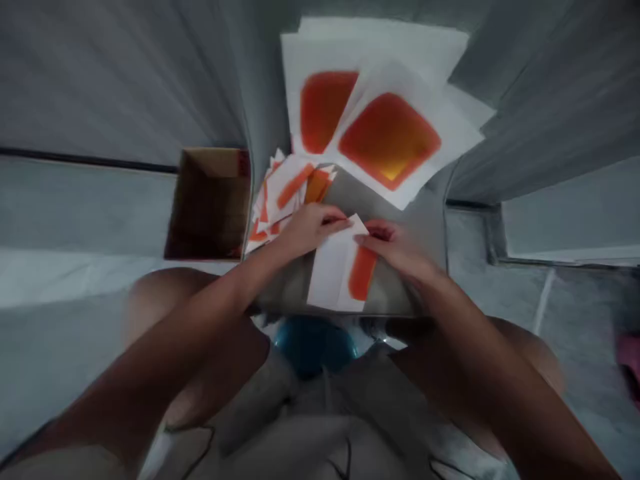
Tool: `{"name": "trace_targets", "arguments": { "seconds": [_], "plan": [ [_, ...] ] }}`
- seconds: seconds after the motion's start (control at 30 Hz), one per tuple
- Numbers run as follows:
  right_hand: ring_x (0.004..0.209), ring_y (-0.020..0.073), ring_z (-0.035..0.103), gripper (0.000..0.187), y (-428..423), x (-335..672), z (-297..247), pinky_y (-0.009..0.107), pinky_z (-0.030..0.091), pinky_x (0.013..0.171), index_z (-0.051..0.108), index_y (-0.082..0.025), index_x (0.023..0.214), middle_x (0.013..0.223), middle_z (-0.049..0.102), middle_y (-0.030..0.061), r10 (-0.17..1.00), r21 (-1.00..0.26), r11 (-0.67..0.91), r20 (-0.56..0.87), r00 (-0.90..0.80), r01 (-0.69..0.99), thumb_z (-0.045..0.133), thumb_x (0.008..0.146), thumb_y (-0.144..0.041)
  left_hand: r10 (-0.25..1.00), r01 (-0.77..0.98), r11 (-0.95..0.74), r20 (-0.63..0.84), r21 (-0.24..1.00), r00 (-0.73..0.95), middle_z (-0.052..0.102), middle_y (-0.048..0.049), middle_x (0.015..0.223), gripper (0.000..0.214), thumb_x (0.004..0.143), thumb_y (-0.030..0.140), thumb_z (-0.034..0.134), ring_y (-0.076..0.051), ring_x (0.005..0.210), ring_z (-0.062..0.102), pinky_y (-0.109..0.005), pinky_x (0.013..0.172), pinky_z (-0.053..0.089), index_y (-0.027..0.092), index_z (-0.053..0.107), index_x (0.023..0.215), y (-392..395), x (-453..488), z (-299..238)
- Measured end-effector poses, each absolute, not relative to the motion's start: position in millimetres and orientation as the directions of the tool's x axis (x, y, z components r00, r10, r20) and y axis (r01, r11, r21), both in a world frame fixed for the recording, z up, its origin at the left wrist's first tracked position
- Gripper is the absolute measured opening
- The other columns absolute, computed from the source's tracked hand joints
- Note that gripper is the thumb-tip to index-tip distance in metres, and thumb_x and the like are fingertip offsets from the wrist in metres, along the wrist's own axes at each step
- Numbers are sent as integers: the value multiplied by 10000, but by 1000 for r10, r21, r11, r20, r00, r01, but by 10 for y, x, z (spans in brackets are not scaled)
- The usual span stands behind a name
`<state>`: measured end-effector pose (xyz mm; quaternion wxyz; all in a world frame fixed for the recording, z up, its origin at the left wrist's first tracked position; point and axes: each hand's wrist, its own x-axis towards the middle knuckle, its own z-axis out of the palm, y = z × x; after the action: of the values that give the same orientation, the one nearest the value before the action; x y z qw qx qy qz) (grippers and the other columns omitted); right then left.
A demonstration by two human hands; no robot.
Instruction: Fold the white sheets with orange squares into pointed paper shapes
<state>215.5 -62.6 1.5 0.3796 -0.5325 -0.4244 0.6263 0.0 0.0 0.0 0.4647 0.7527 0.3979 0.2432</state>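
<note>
Fingers (336,227) of the left hand (309,228) pinch the top edge of a creased white paper (327,273), while the right hand (403,250) pinches its upper right side, thumb in front. Beneath them is a narrow grey surface (425,217), which carries all the papers. At its far end lie large white sheets (373,50), overlapping and fanned, with two big orange-red rounded panels showing. Just beside the left edge sits an open cardboard box (207,207), its inside dark. Near the left hand, a loose pile of small folded papers (287,180) shows white and orange. Below the near edge is a blue round object, partly hidden (315,347). Smallest is the held paper's orange-red strip (362,273), running down its right part.
</note>
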Motion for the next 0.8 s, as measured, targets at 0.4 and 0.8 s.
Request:
{"name": "trace_targets", "arguments": {
  "seconds": [0.4, 0.8],
  "plan": [
    [832, 220, 722, 408, -633, 2136, 81, 358, 582, 749, 795, -230, 916, 926, 803, 42, 886, -903, -426, -430, -174, 62, 909, 702, -558, 849, 384, -239, -1, 892, 529, 712, 5, 740, 323, 946, 478, 680, -124, 681, 603, -256, 595, 372, 178, 779, 875, -47, 44, 47],
    [805, 222, 745, 379, -620, 2148, 109, 362, 595, 753, 815, -219, 925, 939, 825, 59, 873, -883, -469, -466, -143, 13, 900, 719, -526, 818, 424, -176, -109, 888, 566, 568, 20, 608, 504, 968, 600, 614, -103, 580, 481, -269, 531, 298, 174, 687, 710, -19, -47, 196]
  ]
}}
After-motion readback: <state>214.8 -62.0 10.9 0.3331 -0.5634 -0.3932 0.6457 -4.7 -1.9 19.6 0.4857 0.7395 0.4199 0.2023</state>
